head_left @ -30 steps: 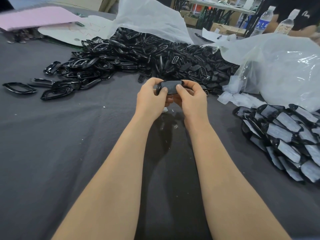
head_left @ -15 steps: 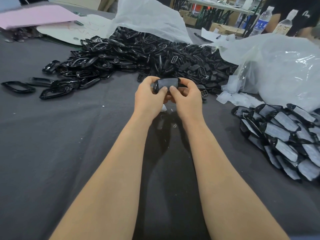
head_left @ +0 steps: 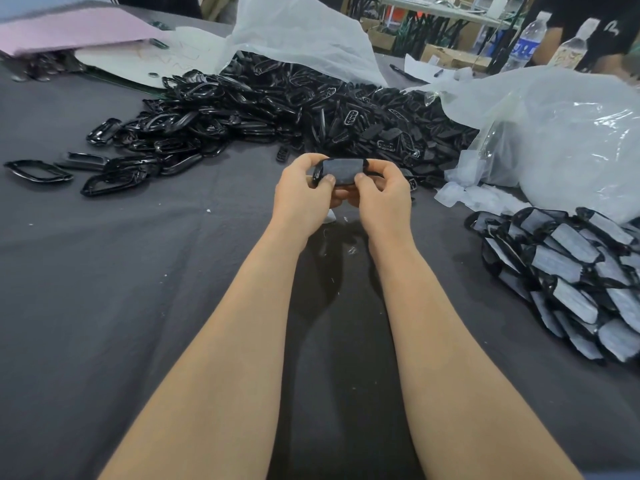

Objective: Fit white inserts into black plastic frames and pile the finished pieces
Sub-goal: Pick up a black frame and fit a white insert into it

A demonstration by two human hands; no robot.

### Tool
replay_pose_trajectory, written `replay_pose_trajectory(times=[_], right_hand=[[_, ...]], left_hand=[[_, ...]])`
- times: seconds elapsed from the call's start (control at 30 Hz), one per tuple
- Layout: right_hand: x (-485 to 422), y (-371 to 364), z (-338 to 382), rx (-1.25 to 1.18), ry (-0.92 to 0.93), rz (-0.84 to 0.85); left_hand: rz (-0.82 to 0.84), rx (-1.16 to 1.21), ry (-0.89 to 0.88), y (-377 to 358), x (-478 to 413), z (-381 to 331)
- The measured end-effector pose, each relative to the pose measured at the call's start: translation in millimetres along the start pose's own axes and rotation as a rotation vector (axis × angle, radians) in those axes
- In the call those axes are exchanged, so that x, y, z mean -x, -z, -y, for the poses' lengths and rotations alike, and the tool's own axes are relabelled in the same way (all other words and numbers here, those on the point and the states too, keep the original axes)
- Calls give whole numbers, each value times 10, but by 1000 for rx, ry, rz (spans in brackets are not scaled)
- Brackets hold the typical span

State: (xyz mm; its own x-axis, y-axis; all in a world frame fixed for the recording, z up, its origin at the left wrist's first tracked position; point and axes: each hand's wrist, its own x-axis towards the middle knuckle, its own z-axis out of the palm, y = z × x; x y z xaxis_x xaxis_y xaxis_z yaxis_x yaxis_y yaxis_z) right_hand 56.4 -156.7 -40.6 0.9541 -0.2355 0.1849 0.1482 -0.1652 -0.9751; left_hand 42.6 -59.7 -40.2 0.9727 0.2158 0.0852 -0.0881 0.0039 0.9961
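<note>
Frame [head_left: 317, 173] with its insert [head_left: 341, 170] stays pinched by the left hand [head_left: 304, 199] and right hand [head_left: 382, 199] above the middle of the table [head_left: 138, 289], barely moved, so pressing likely goes on before it joins the pile [head_left: 571, 271] at the right edge.

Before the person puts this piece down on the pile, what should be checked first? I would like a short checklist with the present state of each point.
1. Grip on the piece: the left hand and the right hand both hold the black frame, thumbs on top: ok.
2. Insert in place: a pale face fills the opening: ok.
3. Insert snapped in all around: the fingers hide the edges: cannot tell.
4. Finished pile at hand: it lies to the right on the grey cloth: ok.
5. Next parts ready: heap of empty frames behind the hands, loose white inserts beside the clear bag: ok.
</note>
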Motion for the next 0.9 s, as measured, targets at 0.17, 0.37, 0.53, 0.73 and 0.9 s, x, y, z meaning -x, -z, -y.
replay_pose_trajectory(times=[0.17, 0.37, 0.53, 0.73, 0.9], right_hand=[[28, 25, 3, -28, 1, 22], [28, 49, 3, -88, -53, 23], [28, 46, 5, -128, -54, 21], [-2, 43, -12, -86, -43, 44], [-30, 64, -22, -27, -14, 56]], left_hand=[[23, -60, -39, 20, 6, -13], [78, -77, -24, 27, 40, -40], [97, -73, -18, 22, 63, -57], [60, -36, 50, 45, 31, -47], [67, -6, 65, 52, 19, -41]])
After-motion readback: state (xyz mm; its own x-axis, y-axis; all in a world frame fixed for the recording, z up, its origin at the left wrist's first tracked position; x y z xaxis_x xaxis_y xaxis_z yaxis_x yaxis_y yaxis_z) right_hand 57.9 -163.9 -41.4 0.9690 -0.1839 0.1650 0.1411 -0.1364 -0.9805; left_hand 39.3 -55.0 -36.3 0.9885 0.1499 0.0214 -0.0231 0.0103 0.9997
